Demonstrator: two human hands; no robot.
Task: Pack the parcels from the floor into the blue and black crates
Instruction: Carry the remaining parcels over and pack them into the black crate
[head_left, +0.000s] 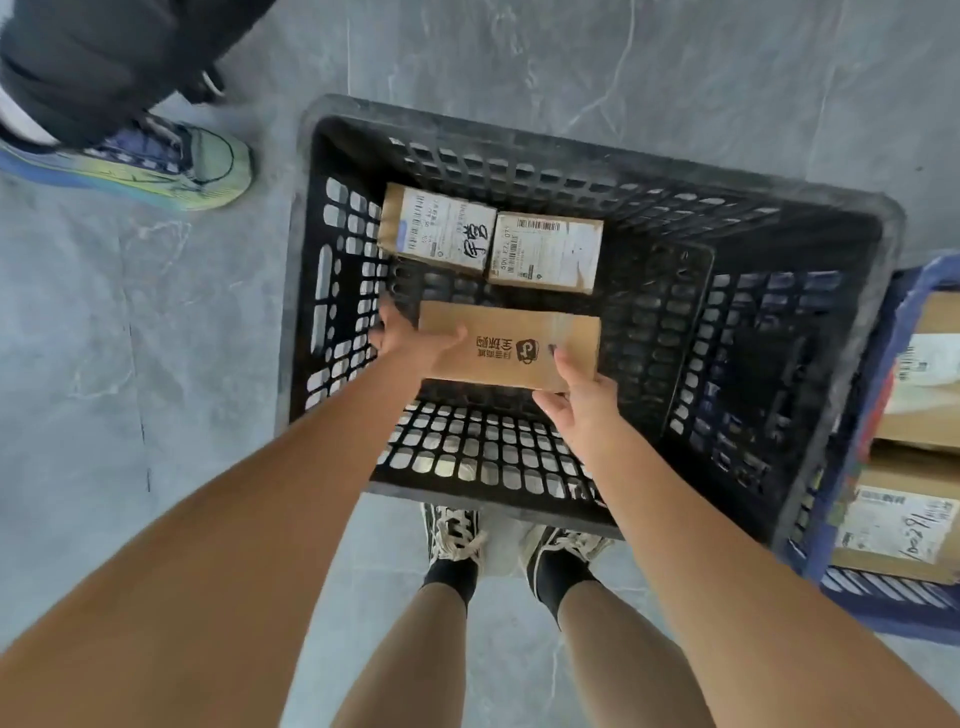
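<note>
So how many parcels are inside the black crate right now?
3. Two labelled parcels lie side by side on the floor of the black crate at its far-left corner; the third parcel is held inside it by the left hand and right hand.

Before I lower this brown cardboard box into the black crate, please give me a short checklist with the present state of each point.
1. Left hand grips the brown cardboard box with the printed logo at its left end: ok.
2. Right hand holds the near right corner: ok.
3. Box is above the black plastic lattice crate, inside its rim: ok.
4. Free floor of the crate in front of the two labelled cardboard parcels at the far left: ok.
5. Box has reached the crate floor: cannot tell.
6. Room left in the blue plastic crate on the right: cannot tell, only part in view.
</note>
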